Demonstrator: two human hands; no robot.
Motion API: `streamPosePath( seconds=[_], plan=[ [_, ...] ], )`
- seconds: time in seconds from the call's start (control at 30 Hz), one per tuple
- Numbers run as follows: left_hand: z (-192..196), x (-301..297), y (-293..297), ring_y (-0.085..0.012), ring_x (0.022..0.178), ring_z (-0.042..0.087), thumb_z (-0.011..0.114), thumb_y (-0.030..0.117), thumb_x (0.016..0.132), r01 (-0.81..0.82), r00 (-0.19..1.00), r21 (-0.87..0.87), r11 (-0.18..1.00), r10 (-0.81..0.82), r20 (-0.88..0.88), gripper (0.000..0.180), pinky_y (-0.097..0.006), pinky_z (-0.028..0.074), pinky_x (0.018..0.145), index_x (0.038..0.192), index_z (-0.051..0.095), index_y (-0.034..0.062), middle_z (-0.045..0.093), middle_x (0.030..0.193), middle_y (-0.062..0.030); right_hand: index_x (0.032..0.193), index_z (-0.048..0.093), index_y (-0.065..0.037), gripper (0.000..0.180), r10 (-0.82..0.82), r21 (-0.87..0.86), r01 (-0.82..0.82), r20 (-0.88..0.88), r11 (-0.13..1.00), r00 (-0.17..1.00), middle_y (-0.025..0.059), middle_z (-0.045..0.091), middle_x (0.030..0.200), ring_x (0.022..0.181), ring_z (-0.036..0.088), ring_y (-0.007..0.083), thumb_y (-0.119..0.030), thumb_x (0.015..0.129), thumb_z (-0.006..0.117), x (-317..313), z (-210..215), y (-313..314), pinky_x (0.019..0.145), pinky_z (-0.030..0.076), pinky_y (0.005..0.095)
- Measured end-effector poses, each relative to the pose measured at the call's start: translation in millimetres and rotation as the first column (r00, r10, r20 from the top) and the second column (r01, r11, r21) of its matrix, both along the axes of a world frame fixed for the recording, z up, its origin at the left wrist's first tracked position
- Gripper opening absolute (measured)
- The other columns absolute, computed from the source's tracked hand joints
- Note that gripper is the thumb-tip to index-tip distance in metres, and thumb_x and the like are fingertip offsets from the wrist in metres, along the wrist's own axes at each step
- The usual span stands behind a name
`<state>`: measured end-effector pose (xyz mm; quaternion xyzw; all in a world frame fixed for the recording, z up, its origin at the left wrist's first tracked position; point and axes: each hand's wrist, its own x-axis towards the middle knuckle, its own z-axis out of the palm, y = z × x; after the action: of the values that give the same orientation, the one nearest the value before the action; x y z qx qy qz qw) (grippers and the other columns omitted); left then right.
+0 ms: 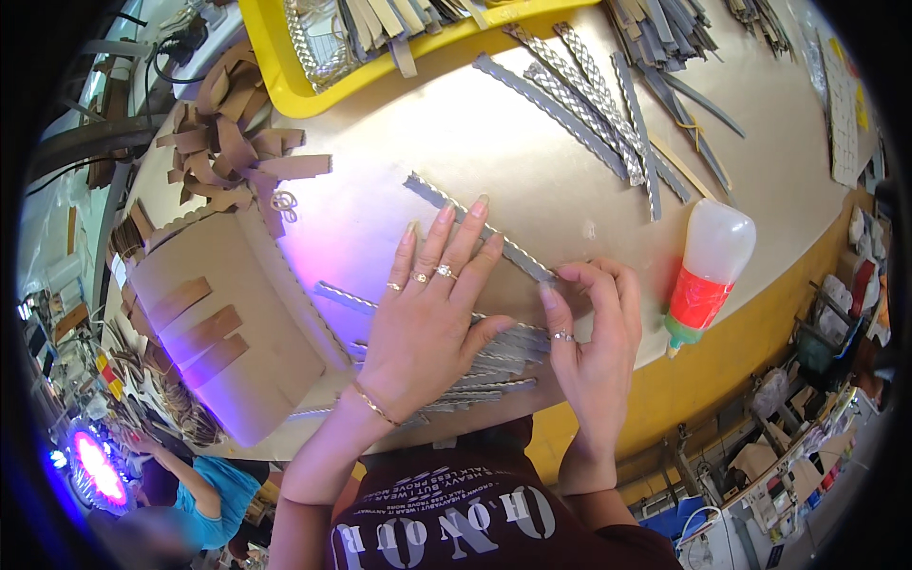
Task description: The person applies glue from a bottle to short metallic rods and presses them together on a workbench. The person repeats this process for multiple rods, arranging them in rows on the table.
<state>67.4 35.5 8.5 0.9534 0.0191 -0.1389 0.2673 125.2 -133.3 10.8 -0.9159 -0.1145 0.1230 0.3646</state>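
A narrow grey strip with a silvery braided edge [518, 255] lies slantwise on the table in front of me. Its far left end sticks out beyond my left hand [418, 318], which lies flat over it with fingers stretched out, holding nothing. At the strip's near right end my right hand [600, 328] pinches it between thumb and forefinger. Beneath and beside my left palm lie several similar grey strips [513, 353], partly hidden by the hand. Rings show on both hands.
A squeeze bottle [719, 242] with red label and green cap lies right. Braided strips [584, 104] and grey strips [665, 38] lie at the back. A yellow tray [290, 95], brown strips [223, 142] and a brown box-like piece [256, 323] stand left. Someone in blue [218, 494] is beyond.
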Motion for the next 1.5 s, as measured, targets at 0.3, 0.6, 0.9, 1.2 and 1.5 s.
streamPosePath(
  seconds=[0.3,0.6,0.9,1.2,1.5],
  plan=[
    [-3,-9,-13,-0.0434,0.147,0.017,0.064,0.043,0.088,-0.056,0.998,0.013,0.998,0.056,0.017,0.079,-0.057,0.015,0.118,0.15,0.033,0.005,0.017,0.159,-0.0231,0.096,0.066,-0.003,0.018,-0.011,-0.049,0.013,0.033,0.999,0.999,0.012,0.056,0.095,0.088,0.056,0.0299,-0.01,0.082,0.074,-2,-2,5,0.076,0.045,0.0395],
    [-1,-11,-14,-0.0426,0.147,0.017,0.061,0.045,0.09,-0.124,0.992,-0.036,0.992,0.125,0.022,0.078,-0.057,0.012,0.118,0.151,0.032,0.0069,0.022,0.158,-0.0214,0.096,0.067,-0.006,0.015,0.244,-0.187,-0.223,0.098,0.957,0.965,0.0088,0.059,0.097,0.095,0.057,0.0263,-0.015,0.084,0.071,-7,7,15,0.08,0.039,0.0393],
    [-10,12,6,-0.0331,0.131,0.044,0.071,0.021,0.083,-0.231,0.939,-0.018,0.973,0.228,0.259,0.048,-0.048,0.034,0.108,0.126,0.059,0.0052,0.047,0.143,-0.0152,0.108,0.067,-0.009,0.024,0.448,-0.089,-0.447,-0.008,0.89,0.894,0.0089,0.063,0.101,0.097,0.058,0.0276,-0.015,0.085,0.07,19,22,12,0.084,0.04,0.0391],
    [-10,19,16,-0.0286,0.11,0.056,0.068,0.003,0.074,-0.214,0.935,0.117,0.97,0.168,0.313,0.039,-0.042,0.04,0.099,0.112,0.067,0.0093,0.058,0.126,-0.01,0.108,0.066,-0.004,0.023,0.186,-0.124,-0.17,0.124,0.978,0.975,0.0117,0.063,0.095,0.085,0.061,0.0267,-0.012,0.087,0.07,41,25,-3,0.077,0.048,0.0357],
    [-1,-9,23,-0.0349,0.136,0.042,0.068,0.008,0.082,-0.139,0.964,0.093,0.986,0.114,0.241,0.052,-0.049,0.028,0.114,0.133,0.056,0.0093,0.044,0.147,-0.0149,0.097,0.064,0.001,0.02,0.024,0.006,-0.024,-0.013,1.0,1.0,0.0106,0.063,0.084,0.071,0.058,0.0201,-0.011,0.084,0.074,19,11,5,0.068,0.048,0.0318]
  ],
)
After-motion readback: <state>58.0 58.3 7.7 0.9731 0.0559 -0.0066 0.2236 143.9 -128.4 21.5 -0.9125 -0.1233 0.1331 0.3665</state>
